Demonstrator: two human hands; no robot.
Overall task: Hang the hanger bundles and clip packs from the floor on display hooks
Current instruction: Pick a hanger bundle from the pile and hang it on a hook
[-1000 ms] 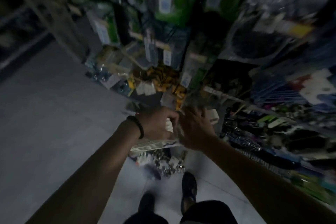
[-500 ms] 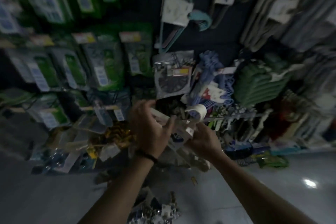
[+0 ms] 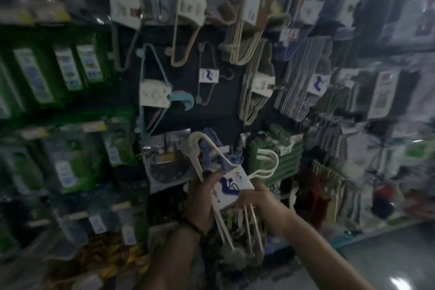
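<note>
A bundle of white plastic hangers (image 3: pixel 235 192), wrapped in a white card sleeve with a blue logo, is held up in front of the display wall. My left hand (image 3: pixel 202 202) grips its left side, thumb over the card's edge. On the right side of the card my right hand (image 3: pixel 256 198) holds the sleeve. The bundle's hooks (image 3: pixel 196 142) point up and left, level with the lower rows of goods. Its rounded ends (image 3: pixel 237 258) hang down below my hands.
The dark peg wall (image 3: pixel 183 92) carries hanging hanger bundles: beige (image 3: pixel 188 14), cream (image 3: pixel 254 87), grey (image 3: pixel 303 87), pale blue (image 3: pixel 155 94), green (image 3: pixel 282 158). Green packaged goods (image 3: pixel 58 73) fill the left. Shiny floor (image 3: pixel 388 259) shows lower right.
The view has swung up from the floor to the display wall. Both hands have lifted the white hanger bundle from low near the floor to chest height before the hooks.
</note>
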